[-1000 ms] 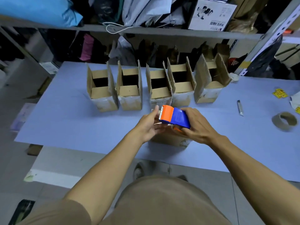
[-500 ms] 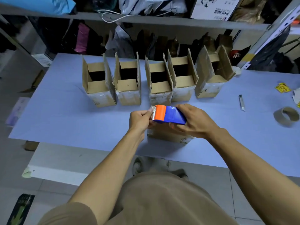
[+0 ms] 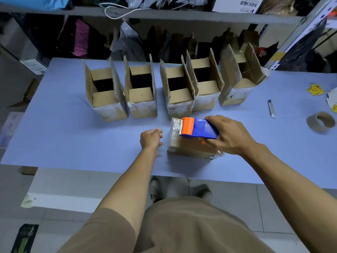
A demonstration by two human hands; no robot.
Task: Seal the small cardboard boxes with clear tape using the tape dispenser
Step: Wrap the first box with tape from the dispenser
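Observation:
A closed small cardboard box (image 3: pixel 189 149) lies near the table's front edge, with shiny clear tape over its left end. My right hand (image 3: pixel 228 136) grips the blue and orange tape dispenser (image 3: pixel 197 128) on top of this box, orange end pointing left. My left hand (image 3: pixel 151 138) hovers just left of the box with its fingers curled, apart from it; I see nothing in it. Behind stands a row of several open cardboard boxes (image 3: pixel 140 92) with their flaps up.
On the blue table (image 3: pixel 63 136), a small utility knife (image 3: pixel 271 111), an empty tape core (image 3: pixel 321 122) and yellow stickers (image 3: pixel 315 89) lie at the right. Cluttered shelves (image 3: pixel 164 13) rise behind the boxes. The table's front edge is close to my legs.
My left hand has let go at the dispenser's orange end and drawn away to the left. The dispenser now sits lower on the box, whose left end has come into view.

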